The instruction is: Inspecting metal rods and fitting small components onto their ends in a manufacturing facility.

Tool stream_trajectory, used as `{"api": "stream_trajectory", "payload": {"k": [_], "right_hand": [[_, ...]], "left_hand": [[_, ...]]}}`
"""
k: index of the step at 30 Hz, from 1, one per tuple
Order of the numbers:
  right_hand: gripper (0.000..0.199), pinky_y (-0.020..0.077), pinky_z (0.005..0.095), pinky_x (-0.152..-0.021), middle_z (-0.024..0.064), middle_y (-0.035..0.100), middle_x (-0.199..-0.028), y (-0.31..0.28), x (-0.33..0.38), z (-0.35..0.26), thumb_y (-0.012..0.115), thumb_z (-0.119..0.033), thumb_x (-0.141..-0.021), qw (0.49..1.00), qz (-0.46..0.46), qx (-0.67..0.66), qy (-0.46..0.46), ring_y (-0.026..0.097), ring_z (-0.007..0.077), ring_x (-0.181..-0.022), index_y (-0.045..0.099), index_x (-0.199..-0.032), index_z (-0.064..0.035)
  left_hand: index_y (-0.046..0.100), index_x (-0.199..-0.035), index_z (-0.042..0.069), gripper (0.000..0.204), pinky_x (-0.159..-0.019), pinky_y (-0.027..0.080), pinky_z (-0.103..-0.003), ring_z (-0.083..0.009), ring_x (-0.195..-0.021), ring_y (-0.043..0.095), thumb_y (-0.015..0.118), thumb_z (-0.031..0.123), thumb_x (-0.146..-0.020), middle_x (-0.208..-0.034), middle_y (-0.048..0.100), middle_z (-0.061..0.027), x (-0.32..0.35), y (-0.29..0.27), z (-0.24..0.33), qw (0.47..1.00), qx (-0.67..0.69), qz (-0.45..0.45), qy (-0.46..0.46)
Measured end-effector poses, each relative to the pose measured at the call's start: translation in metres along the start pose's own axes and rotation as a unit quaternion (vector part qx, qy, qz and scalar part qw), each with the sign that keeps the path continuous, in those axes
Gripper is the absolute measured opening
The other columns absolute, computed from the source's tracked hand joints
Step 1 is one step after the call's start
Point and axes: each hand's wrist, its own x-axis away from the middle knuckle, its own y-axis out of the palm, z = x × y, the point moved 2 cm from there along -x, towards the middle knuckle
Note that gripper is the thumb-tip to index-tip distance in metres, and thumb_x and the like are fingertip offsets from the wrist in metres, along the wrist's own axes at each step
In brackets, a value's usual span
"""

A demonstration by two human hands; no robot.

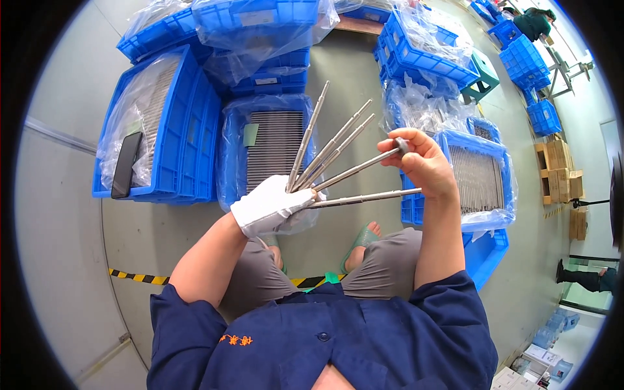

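Observation:
My left hand (270,205), in a white glove, is closed around the lower ends of several thin, stepped metal rods (311,133), which fan out up and to the right. With bare fingertips, my right hand (426,166) pinches a small dark round piece (402,145) at the far end of one rod. That rod's other end stays in my left hand. Beyond my left hand, a plastic-lined blue crate (232,133) holds rows of similar rods (276,156). Another lined crate (455,138) of rods stands just right of my right hand.
At the left, a phone (127,164) leans on a tall blue crate (185,130). Wrapped crates (257,13) are stacked behind. A green stool (481,77) and wooden pallets (559,170) stand right. Two people (536,25) are farther off. Striped tape (140,277) crosses the floor.

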Motion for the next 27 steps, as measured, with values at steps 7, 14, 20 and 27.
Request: {"api": "stream_trajectory", "payload": {"k": [7, 14, 20, 27], "right_hand": [[0.036, 0.0465, 0.0293, -0.076, 0.0138, 0.059, -0.096, 0.018, -0.002, 0.002, 0.063, -0.002, -0.068, 0.994, 0.040, 0.087, 0.049, 0.059, 0.0187, -0.083, 0.053, -0.102, -0.0037], [0.035, 0.0481, 0.0294, -0.073, 0.0144, 0.060, -0.092, 0.045, -0.007, 0.024, 0.067, -0.004, -0.067, 0.995, 0.021, 0.033, 0.088, 0.060, 0.0199, -0.082, 0.053, -0.099, -0.0010], [0.029, 0.0476, 0.0308, -0.077, 0.0141, 0.058, -0.096, -0.011, 0.008, -0.013, 0.055, -0.007, -0.078, 0.995, 0.064, -0.027, -0.071, 0.058, 0.0192, -0.086, 0.050, -0.106, -0.0003], [0.031, 0.0467, 0.0316, -0.079, 0.0162, 0.057, -0.099, -0.003, -0.006, 0.009, 0.056, -0.009, -0.078, 0.998, 0.014, -0.058, 0.020, 0.058, 0.0210, -0.088, 0.049, -0.108, -0.0010]], "left_hand": [[0.060, -0.087, 0.005, 0.027, -0.048, 0.036, -0.021, -0.0052, -0.054, 0.045, 0.054, 0.030, -0.079, -0.063, 0.052, 0.0017, 0.004, 0.001, 0.006, 0.999, 0.011, 0.021, -0.022], [0.055, -0.076, 0.006, 0.026, -0.042, 0.034, -0.021, -0.0043, -0.047, 0.041, 0.054, 0.031, -0.080, -0.058, 0.047, 0.0028, -0.001, 0.003, -0.004, 0.998, 0.049, 0.039, 0.026], [0.055, -0.075, 0.007, 0.030, -0.043, 0.032, -0.020, -0.0042, -0.048, 0.040, 0.051, 0.036, -0.082, -0.056, 0.046, 0.0024, 0.002, 0.003, -0.004, 0.997, 0.072, -0.020, -0.004], [0.059, -0.081, 0.005, 0.033, -0.045, 0.034, -0.021, -0.0053, -0.050, 0.042, 0.050, 0.037, -0.081, -0.059, 0.049, 0.0005, 0.005, 0.010, -0.005, 0.998, -0.029, -0.062, -0.007]]}}
